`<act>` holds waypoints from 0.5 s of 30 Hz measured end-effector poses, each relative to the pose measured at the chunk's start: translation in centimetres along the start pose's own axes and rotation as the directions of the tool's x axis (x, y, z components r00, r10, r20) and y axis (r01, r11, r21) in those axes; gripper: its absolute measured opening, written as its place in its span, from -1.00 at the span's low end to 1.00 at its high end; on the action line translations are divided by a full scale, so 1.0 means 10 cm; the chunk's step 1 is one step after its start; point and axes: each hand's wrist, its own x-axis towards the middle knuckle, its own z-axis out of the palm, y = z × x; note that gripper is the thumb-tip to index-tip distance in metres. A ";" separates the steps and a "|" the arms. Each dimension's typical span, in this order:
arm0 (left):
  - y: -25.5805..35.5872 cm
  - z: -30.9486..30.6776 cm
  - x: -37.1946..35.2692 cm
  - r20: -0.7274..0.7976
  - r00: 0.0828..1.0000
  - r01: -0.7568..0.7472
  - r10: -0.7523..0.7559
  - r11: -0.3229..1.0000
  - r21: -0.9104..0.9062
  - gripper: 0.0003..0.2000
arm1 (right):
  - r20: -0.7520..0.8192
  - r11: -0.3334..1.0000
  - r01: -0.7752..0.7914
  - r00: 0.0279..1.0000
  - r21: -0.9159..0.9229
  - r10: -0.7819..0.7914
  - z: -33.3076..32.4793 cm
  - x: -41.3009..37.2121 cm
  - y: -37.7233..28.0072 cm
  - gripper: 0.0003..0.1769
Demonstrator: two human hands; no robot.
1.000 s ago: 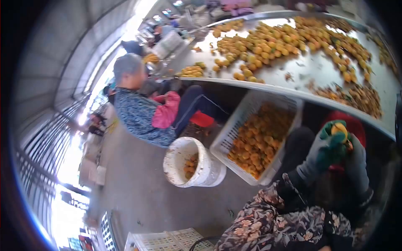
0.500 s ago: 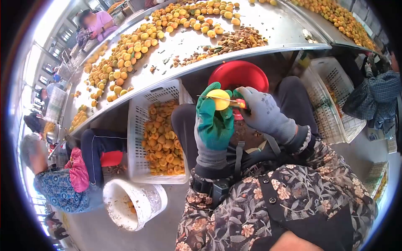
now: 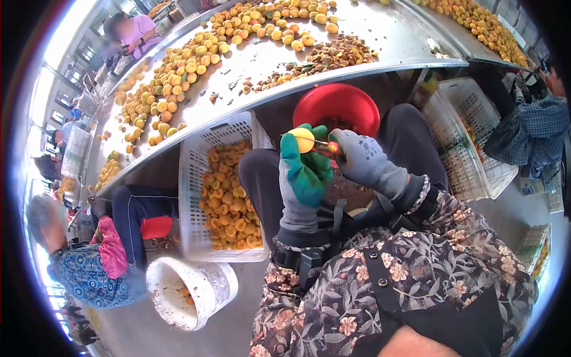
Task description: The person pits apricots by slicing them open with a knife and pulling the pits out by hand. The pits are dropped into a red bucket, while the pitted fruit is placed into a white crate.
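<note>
My left hand [image 3: 303, 175], in a grey glove with a green coated palm, holds a yellow apricot [image 3: 303, 140] between thumb and fingers. My right hand [image 3: 364, 159], in a grey glove, is closed round the red and yellow handle of a small knife [image 3: 332, 146]. The thin blade lies against the apricot, its tip showing past the fruit's left side. Both hands are above my lap, in front of a red basin [image 3: 355, 98] with dark bits inside. The far side of the apricot is hidden.
A white crate [image 3: 189, 205] of halved apricots stands left of my knee, with a dirty white bucket [image 3: 223, 284] nearby. Ahead, a metal table [image 3: 380, 41] bears whole apricots [image 3: 178, 74] and a heap of pits [image 3: 342, 56]. Co-workers sit on both sides; more crates [image 3: 470, 178] stand right.
Both hands have shifted slightly left with the apricot and knife, and my right hand has turned a little. The view has moved slightly.
</note>
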 end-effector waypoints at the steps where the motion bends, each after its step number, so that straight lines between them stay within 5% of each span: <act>1: -0.03 -0.05 0.03 0.000 1.000 0.004 -0.004 1.000 0.002 -0.60 | 0.009 1.000 -0.009 1.000 -0.014 0.009 -0.02 0.00 0.00 -0.68; 2: -0.07 -0.10 0.06 -0.002 0.974 -0.213 0.226 0.922 0.324 -0.63 | 0.017 0.999 -0.021 1.000 -0.027 0.021 -0.05 -0.01 0.00 -0.69; 5: -0.06 0.00 0.11 -0.103 0.967 -0.211 0.232 0.960 0.184 -0.68 | 0.009 0.998 -0.018 1.000 -0.061 0.019 -0.09 0.00 -0.10 -0.67; 7: -0.04 0.02 0.14 -0.108 0.921 -0.314 0.373 0.878 0.361 -0.67 | 0.032 0.999 -0.038 0.999 -0.018 0.038 -0.07 0.04 -0.10 -0.69; 13: -0.12 0.14 0.21 -0.200 0.955 -0.168 0.218 0.956 0.242 -0.57 | 0.001 0.997 -0.037 0.999 0.063 0.037 0.08 0.10 -0.03 -0.70; 15: -0.11 0.03 0.26 -0.284 0.957 -0.070 0.063 0.997 -0.012 -0.62 | -0.027 0.995 -0.035 0.999 0.093 0.037 0.10 0.06 0.02 -0.72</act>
